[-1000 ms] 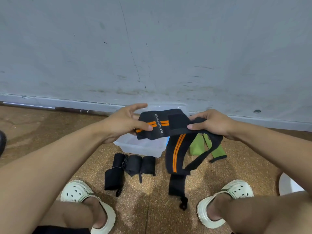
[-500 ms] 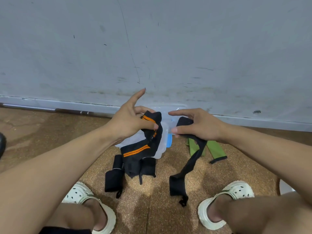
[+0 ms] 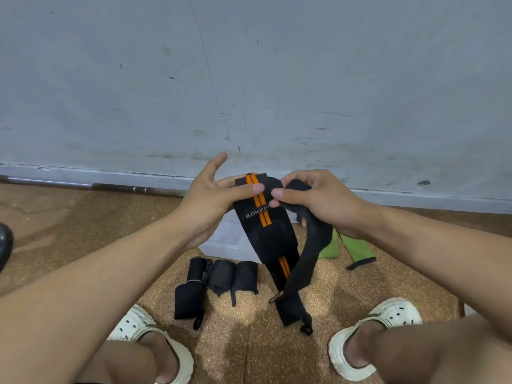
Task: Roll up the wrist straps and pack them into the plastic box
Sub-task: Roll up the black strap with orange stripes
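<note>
Orange-striped strap (image 3: 263, 217) now back upright; left hand (image 3: 213, 198) and right hand (image 3: 313, 200) both pinch its top, roll restarting.

Matt woven cloth strap (image 3: 266, 231), orange stripes; translucent smooth plastic box (image 3: 227, 239); grainy cork-like floor (image 3: 360, 286); scuffed matt painted wall (image 3: 249, 79).

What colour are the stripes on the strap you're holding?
Orange, two stripes on the black wrist strap, clearest in the head view.
</note>
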Available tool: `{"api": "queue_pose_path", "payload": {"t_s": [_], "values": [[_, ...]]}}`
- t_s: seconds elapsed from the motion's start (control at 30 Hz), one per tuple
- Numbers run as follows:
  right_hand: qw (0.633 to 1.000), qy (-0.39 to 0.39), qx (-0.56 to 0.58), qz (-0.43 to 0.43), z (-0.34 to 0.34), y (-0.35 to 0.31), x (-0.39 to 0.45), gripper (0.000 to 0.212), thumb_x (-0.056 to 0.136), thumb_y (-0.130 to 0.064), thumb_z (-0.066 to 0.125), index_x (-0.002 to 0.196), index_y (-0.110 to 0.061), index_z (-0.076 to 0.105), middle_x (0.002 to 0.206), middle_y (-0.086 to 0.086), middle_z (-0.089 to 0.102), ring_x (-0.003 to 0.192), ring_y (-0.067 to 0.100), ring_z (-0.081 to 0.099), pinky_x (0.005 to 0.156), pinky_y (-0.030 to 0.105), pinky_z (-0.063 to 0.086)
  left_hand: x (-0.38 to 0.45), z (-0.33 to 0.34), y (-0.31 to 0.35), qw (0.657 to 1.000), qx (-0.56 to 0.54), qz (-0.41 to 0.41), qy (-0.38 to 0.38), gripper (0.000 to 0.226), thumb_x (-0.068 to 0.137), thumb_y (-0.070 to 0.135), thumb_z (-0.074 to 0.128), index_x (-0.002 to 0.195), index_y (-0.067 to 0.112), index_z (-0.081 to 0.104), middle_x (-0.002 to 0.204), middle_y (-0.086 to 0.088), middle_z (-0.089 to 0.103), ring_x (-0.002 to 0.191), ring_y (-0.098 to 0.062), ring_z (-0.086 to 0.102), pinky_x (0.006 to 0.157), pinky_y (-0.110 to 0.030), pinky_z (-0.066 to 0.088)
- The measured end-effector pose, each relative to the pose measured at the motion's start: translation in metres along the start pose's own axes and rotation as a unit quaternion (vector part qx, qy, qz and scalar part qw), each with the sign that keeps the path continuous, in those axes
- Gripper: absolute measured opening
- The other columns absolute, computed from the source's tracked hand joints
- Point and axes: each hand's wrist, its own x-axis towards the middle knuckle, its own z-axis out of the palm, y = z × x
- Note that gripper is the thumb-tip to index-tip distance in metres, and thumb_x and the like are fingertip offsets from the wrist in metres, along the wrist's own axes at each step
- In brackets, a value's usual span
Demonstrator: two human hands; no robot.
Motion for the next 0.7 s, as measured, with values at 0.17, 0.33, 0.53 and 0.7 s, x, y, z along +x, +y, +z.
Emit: {"api": "queue_pose_path", "payload": {"t_s": [0.17,0.33,0.53,0.7], "values": [[0.991,0.055,0.122,-0.003,-0.007,-0.007,0.010,0.011,0.097,-0.022,0.069,0.099,-0.012,0.070,0.102,0.007,0.079,0.048,0.000,0.059,0.043,0.017,0.042,0.000,-0.007,-0.014,0.976,0.172,-0.069,-0.113,0.064,0.082,0.009,0.081,0.140,0.019,0.055,0.113,-0.005,0.078,0.115,-0.015,0.070,0.116,-0.041,0.039],[0.985,0.101,0.133,0.028,-0.019,-0.003,0.018,0.023,0.096,-0.028,0.070,0.117,-0.017,0.070,0.107,-0.001,0.079,0.046,0.002,0.055,0.046,0.020,0.045,0.005,-0.001,-0.018,0.991,0.117,-0.071,-0.013,0.014,0.098,0.014,0.065,0.108,0.005,0.071,0.098,-0.007,0.079,0.091,-0.020,0.075,0.076,-0.032,0.061],[0.989,0.082,0.088,0.084,-0.022,0.008,0.017,0.023,0.096,-0.031,0.069,0.112,-0.014,0.068,0.103,-0.004,0.080,0.054,0.012,0.066,0.061,0.027,0.058,0.010,-0.002,-0.010,0.989,-0.014,-0.079,0.124,0.015,0.104,0.021,0.058,0.113,0.011,0.065,0.104,-0.009,0.076,0.086,-0.021,0.073,0.072,-0.031,0.059],[0.994,-0.005,-0.015,0.112,-0.013,0.016,0.012,0.022,0.094,-0.029,0.073,0.109,-0.013,0.071,0.095,0.005,0.080,0.058,0.013,0.064,0.069,0.031,0.058,0.009,-0.003,-0.002,0.994,-0.020,-0.073,0.077,0.035,0.099,0.009,0.062,0.132,0.021,0.060,0.112,-0.004,0.077,0.097,-0.020,0.075,0.074,-0.032,0.059]]}}
